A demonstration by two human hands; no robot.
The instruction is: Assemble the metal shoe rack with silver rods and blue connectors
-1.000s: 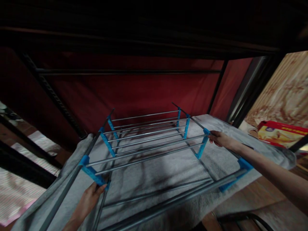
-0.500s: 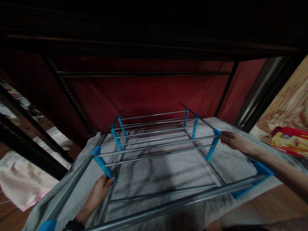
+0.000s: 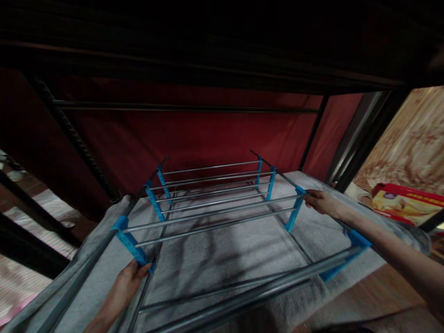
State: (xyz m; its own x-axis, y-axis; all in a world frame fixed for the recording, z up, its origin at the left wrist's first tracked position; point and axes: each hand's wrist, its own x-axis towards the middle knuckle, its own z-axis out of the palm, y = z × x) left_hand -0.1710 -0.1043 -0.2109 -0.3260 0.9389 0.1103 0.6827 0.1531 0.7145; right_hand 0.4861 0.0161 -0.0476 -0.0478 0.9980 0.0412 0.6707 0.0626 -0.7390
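Observation:
A rack of grey metal tubes (image 3: 215,225) joined by blue plastic brackets lies over a pale grey cloth (image 3: 222,254). At the lower left, my left hand (image 3: 126,283) grips the lower end of a blue bracket (image 3: 131,245), its fingers closed on it. My right hand (image 3: 317,201) reaches in from the right, its fingers closed at the top of another blue bracket (image 3: 296,210). Part of its grip is hidden by the fingers. A nearer blue bracket (image 3: 347,256) sits below my right forearm, with thick tubes running to the lower left.
A dark metal frame (image 3: 373,134) surrounds the rack, with a red panel (image 3: 208,134) behind it. A red and yellow box (image 3: 405,203) lies at the right. Striped cloth (image 3: 21,273) and brown floor tiles (image 3: 391,296) show at the sides.
The view has shifted, so the rack and both hands appear farther left and more of the red and yellow box shows. Both hands keep their places on the brackets.

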